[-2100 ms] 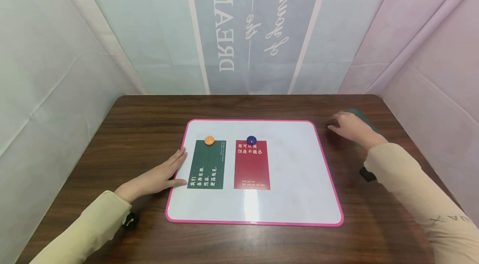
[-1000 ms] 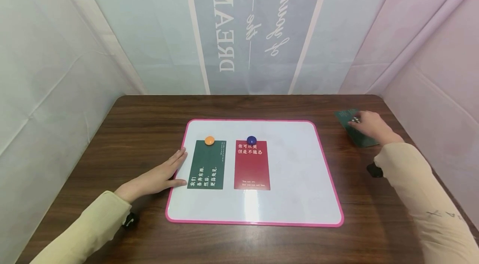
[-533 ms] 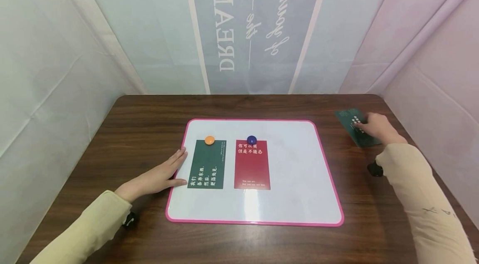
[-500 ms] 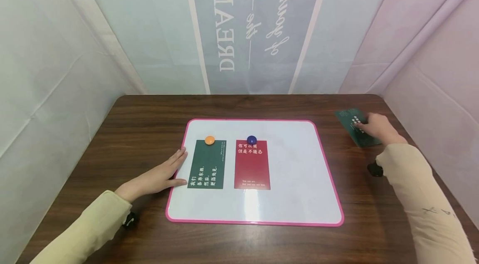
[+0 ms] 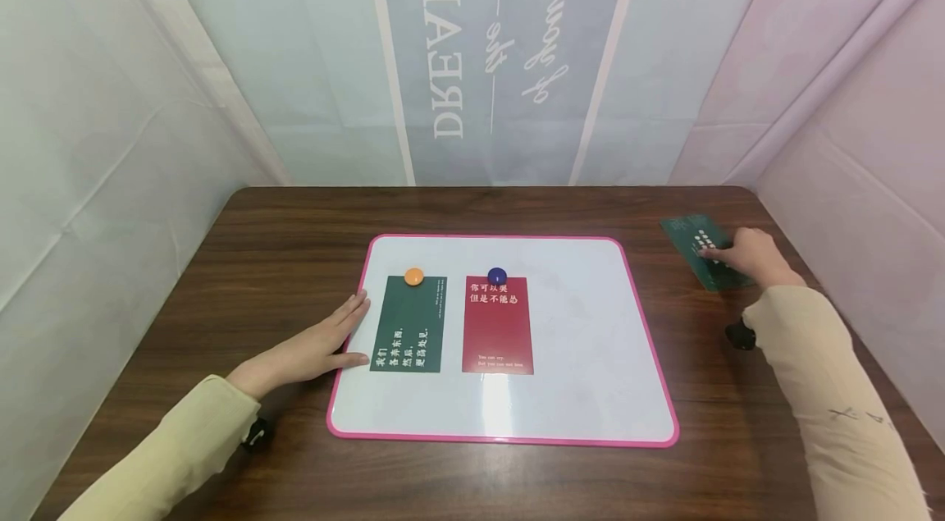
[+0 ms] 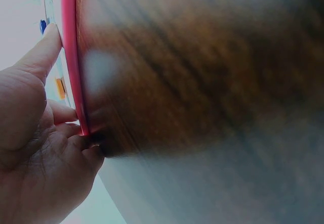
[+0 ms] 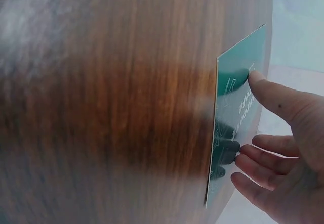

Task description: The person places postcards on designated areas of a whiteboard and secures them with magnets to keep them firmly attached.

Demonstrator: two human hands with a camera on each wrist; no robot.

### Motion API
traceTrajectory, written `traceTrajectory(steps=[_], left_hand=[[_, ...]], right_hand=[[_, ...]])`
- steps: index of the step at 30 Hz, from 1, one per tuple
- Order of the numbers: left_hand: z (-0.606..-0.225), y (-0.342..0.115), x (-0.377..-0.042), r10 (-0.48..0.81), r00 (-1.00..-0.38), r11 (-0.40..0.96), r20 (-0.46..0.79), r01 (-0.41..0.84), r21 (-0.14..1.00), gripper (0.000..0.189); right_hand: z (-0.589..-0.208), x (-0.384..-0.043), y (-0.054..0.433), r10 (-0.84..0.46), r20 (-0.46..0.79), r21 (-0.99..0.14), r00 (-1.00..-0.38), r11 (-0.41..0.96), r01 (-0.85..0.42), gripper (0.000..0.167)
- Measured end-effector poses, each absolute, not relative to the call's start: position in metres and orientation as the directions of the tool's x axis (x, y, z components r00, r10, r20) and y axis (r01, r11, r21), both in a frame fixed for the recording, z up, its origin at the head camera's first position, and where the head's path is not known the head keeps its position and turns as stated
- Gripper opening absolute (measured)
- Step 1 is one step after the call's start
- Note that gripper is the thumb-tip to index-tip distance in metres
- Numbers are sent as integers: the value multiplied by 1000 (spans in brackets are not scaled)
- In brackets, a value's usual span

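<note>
My left hand (image 5: 310,349) lies over the left rim of a pink-edged whiteboard (image 5: 591,357), fingers extended and thumb on the board. In the left wrist view, the thumb of the left hand (image 6: 30,102) touches the board beside the pink rim (image 6: 71,47). A green card (image 5: 415,324) sits under an orange magnet (image 5: 414,276), and a red card (image 5: 498,332) under a dark blue magnet (image 5: 497,276). At the far right, another green card (image 5: 690,238) lies flat on the table. My right hand (image 5: 756,254) is at its right side, thumb on its surface, other fingers loosely bent; the right wrist view shows this card (image 7: 233,87) too.
The dark wooden table (image 5: 295,226) extends around the whiteboard. A printed cloth (image 5: 325,94) hangs behind its far edge. Pale fabric walls (image 5: 871,176) stand close on the left and right. Each wrist carries a small black device (image 5: 741,335).
My right hand has moved right from the table beside the whiteboard, across the loose green card to its right side, uncovering more print. That card, the whiteboard and my left hand stay put.
</note>
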State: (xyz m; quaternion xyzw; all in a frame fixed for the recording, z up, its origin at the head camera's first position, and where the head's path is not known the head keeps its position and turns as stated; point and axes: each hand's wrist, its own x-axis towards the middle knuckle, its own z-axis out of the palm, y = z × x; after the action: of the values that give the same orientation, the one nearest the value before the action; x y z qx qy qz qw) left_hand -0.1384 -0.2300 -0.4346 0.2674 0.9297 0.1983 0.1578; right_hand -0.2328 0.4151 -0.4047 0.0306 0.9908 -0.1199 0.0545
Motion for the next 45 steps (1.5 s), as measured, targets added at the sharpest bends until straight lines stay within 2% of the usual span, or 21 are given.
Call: traceTrajectory(steps=[10,17,22,40,45], left_hand=[[-435,-231,-139,566,-804,773,-181,443,454,88],[-431,-231,-140,568,-802,772,-186,440,459,88],[-428,-233,-143,572,-800,767,-181,443,464,88],[-422,-231,-146,566,-798,773,-206,426,470,88],[-422,-229,-146,561,-800,775,-212,418,474,88]], right_hand=[[-404,-235,414,125,-110,-305,-986,940,153,53],[-404,-235,416,189,-97,-338,-977,917,211,73],[-403,-235,415,194,-96,-364,-976,906,216,73],[-395,-241,416,241,-167,-369,-956,884,287,76],[-393,-246,418,231,-128,-321,-964,910,261,71]])
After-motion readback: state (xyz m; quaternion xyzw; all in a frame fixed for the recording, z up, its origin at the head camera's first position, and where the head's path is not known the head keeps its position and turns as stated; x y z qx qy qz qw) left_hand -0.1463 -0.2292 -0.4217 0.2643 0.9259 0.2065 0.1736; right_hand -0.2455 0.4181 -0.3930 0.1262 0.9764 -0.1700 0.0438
